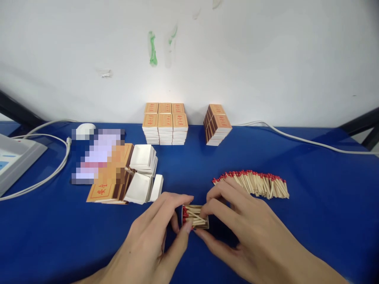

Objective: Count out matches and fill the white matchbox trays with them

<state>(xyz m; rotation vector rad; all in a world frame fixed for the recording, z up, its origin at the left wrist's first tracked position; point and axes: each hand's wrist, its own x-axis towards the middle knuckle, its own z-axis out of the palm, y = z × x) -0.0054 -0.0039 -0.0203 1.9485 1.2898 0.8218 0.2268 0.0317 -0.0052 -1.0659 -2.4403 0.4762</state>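
Note:
A small open matchbox tray (207,223) sits in front of me, with red-tipped matches (194,216) lying in it, heads to the left. My left hand (156,232) grips the tray's left part between thumb and fingers. At its right end, my right hand (248,221) has fingertips on the matches and far side, with the thumb at the near edge. Right behind that hand lies a loose row of matches (265,184), heads pointing away. White trays without matches (141,157) are stacked left of my hands, beside flat orange matchbox sleeves (102,189).
Two stacks of orange-topped matchboxes (165,123) (219,123) stand against the white wall (251,59). A pixelated flat object (100,150), a white mouse (85,131), cables (310,145) and a grey-white device (20,157) lie around the blue table (325,189).

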